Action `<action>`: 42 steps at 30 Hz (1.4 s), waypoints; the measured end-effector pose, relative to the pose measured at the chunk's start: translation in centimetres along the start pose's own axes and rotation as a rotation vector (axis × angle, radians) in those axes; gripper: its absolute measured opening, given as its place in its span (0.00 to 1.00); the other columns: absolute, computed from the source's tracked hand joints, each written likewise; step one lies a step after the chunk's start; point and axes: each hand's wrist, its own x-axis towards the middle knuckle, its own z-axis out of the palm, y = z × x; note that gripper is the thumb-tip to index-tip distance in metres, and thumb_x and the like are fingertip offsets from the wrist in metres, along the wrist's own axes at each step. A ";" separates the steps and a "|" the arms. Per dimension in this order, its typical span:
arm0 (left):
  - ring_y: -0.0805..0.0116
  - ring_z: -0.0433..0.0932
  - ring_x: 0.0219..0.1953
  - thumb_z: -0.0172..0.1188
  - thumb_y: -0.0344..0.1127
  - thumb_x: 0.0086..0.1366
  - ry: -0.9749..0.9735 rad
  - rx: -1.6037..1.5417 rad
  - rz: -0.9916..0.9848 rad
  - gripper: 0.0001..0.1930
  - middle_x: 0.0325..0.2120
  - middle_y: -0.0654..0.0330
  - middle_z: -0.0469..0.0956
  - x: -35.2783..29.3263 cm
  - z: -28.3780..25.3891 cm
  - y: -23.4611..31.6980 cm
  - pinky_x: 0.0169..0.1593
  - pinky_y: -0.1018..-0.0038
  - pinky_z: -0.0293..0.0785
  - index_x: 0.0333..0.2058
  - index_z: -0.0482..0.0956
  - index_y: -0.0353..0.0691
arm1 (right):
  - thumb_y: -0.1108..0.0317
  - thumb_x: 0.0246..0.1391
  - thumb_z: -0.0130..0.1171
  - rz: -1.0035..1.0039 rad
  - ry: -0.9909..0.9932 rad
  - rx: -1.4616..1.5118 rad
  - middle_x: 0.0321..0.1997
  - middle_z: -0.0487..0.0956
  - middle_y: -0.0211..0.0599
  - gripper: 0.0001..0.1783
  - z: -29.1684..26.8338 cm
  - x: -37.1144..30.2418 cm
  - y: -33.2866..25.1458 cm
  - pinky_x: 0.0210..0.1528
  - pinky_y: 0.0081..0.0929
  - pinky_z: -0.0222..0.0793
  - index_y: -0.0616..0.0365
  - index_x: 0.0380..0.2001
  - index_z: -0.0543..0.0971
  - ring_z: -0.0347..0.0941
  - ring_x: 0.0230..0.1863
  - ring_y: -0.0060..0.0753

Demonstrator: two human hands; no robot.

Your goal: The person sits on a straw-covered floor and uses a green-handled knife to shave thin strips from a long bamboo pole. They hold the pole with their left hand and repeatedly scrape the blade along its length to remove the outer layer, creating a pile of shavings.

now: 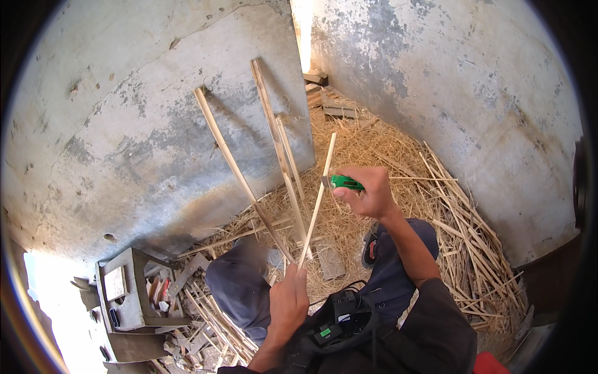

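Note:
A thin, pale split stick (317, 207), likely bamboo or wood, slants up and away from my lap. My left hand (288, 300) is closed around its lower end. My right hand (375, 192) grips a green-handled utility knife (347, 182). The knife's blade meets the stick in its upper part, seemingly touching its right side. Past that point, the stick's far tip stands free over the shavings. My bent knees are on either side of the work.
Several longer strips, such as this pole (227, 153), lean by the left wall (143, 137). Curly shavings (398, 149) cover the floor. Split sticks (476, 249) are heaped along the right wall. At the lower left stands a worn wooden box-like stand (134, 315) with odds and ends inside.

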 end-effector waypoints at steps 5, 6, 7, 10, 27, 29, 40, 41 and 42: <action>0.31 0.77 0.26 0.52 0.34 0.81 -0.004 0.050 0.079 0.08 0.24 0.40 0.76 -0.2 0.1 -0.5 0.29 0.41 0.69 0.40 0.74 0.38 | 0.51 0.65 0.73 0.165 0.035 -0.053 0.23 0.82 0.35 0.18 -1.1 0.0 1.4 0.26 0.31 0.70 0.56 0.40 0.88 0.77 0.21 0.34; 0.31 0.77 0.26 0.52 0.34 0.81 -0.007 0.052 0.054 0.09 0.24 0.40 0.76 -0.2 0.1 -0.6 0.29 0.42 0.69 0.40 0.74 0.38 | 0.51 0.66 0.72 0.155 0.083 -0.052 0.22 0.81 0.35 0.18 -1.0 0.1 2.0 0.26 0.30 0.69 0.57 0.41 0.88 0.76 0.20 0.31; 0.31 0.77 0.26 0.52 0.35 0.81 -0.010 0.054 0.029 0.09 0.23 0.40 0.76 -0.3 0.2 -0.8 0.29 0.42 0.69 0.40 0.74 0.38 | 0.52 0.68 0.70 0.145 0.130 -0.052 0.21 0.80 0.34 0.18 -1.0 0.1 2.4 0.25 0.29 0.67 0.57 0.41 0.88 0.74 0.20 0.29; 0.32 0.78 0.25 0.52 0.37 0.81 -0.017 0.070 -0.014 0.10 0.22 0.40 0.76 -0.6 0.4 -1.4 0.29 0.42 0.70 0.39 0.74 0.38 | 0.51 0.71 0.67 0.318 0.099 -0.041 0.22 0.77 0.32 0.19 -2.4 0.3 3.2 0.26 0.27 0.63 0.58 0.40 0.86 0.70 0.22 0.22; 0.30 0.77 0.26 0.55 0.36 0.82 0.079 0.006 -0.015 0.12 0.20 0.39 0.75 0.3 -0.4 -1.3 0.29 0.46 0.68 0.38 0.74 0.34 | 0.49 0.68 0.70 0.201 -0.050 0.073 0.28 0.81 0.36 0.21 -0.7 -0.2 0.7 0.31 0.28 0.71 0.59 0.43 0.85 0.76 0.27 0.29; 0.30 0.77 0.26 0.55 0.37 0.82 0.070 -0.014 -0.027 0.12 0.20 0.39 0.75 0.3 -0.5 -1.2 0.30 0.46 0.68 0.39 0.74 0.35 | 0.50 0.67 0.71 0.304 -0.015 0.071 0.29 0.84 0.37 0.20 -0.9 -0.2 0.9 0.32 0.28 0.73 0.58 0.44 0.86 0.80 0.28 0.29; 0.31 0.79 0.28 0.56 0.39 0.81 0.037 -0.008 -0.053 0.12 0.22 0.39 0.77 0.1 -0.6 -0.9 0.31 0.47 0.70 0.40 0.75 0.35 | 0.56 0.67 0.71 0.260 -0.027 0.127 0.28 0.82 0.34 0.16 -0.8 -0.2 1.2 0.30 0.29 0.70 0.59 0.44 0.86 0.74 0.26 0.27; 0.31 0.79 0.28 0.56 0.39 0.81 0.039 0.001 -0.048 0.12 0.22 0.38 0.77 0.1 -0.6 -0.9 0.31 0.47 0.70 0.40 0.75 0.35 | 0.56 0.68 0.71 0.237 -0.030 0.136 0.28 0.81 0.34 0.16 -0.9 -0.2 1.3 0.30 0.29 0.69 0.59 0.43 0.86 0.74 0.26 0.27; 0.31 0.79 0.28 0.56 0.39 0.81 0.029 0.008 -0.054 0.12 0.22 0.38 0.77 0.1 -0.5 -1.0 0.31 0.47 0.70 0.40 0.75 0.35 | 0.56 0.68 0.70 0.214 -0.030 0.146 0.28 0.81 0.34 0.16 -1.0 0.0 1.4 0.30 0.29 0.69 0.59 0.43 0.86 0.74 0.25 0.27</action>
